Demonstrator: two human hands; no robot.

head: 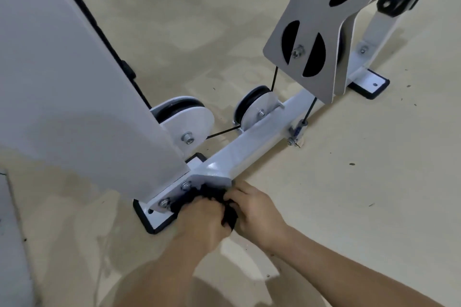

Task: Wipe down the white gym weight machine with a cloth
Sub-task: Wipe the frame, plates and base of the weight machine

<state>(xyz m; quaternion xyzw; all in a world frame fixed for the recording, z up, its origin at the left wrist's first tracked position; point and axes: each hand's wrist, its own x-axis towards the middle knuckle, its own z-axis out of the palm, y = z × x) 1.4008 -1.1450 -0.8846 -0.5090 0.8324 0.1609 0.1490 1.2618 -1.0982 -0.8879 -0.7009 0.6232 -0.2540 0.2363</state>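
The white gym weight machine (247,142) fills the view: a wide white upright panel on the left, a low white base beam running up to the right, and a foot plate at the bottom. A black cloth (210,193) is bunched against the near end of the beam, just right of two bolts. My left hand (202,222) grips the cloth from below. My right hand (254,209) pinches the cloth's right side, fingers curled into it. Most of the cloth is hidden under my fingers.
Two pulleys (254,109) with a thin black cable sit on the base beam. A grey pulley bracket (314,40) hangs at the upper right. A second foot plate (369,83) lies at the far right. Beige floor (374,182) surrounds the frame.
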